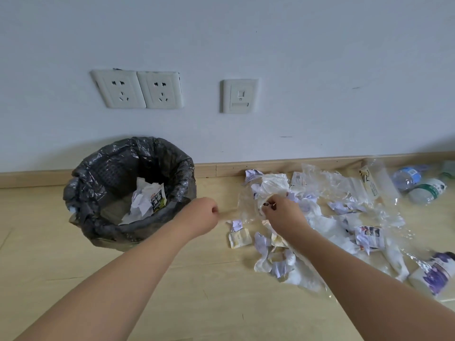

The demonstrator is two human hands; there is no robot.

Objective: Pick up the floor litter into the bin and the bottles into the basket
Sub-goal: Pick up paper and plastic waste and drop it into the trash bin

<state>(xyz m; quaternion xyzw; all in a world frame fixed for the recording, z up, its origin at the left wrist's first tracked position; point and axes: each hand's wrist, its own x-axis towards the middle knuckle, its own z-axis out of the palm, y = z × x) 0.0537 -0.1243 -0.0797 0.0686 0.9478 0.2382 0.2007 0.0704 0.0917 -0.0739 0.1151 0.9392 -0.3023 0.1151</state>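
Note:
A bin (93, 183) lined with a black bag stands on the floor by the wall, holding crumpled paper and a carton. My left hand (200, 216) hovers by the bin's right rim, fingers curled, nothing visible in it. My right hand (280, 211) pinches a crumpled whitish plastic wrapper (273, 187) at the left edge of a litter pile (327, 225) of paper scraps and clear plastic film. Two clear bottles (418, 183) lie at the far right by the skirting. A purple-labelled white bottle (433, 274) lies at the right edge. No basket is in view.
A small yellowish packet (240, 238) and a paper scrap (236, 225) lie on the wooden floor between the bin and the pile. Wall sockets (138, 89) and a wall plate (240, 96) sit above the skirting board. Bare floor stretches in front.

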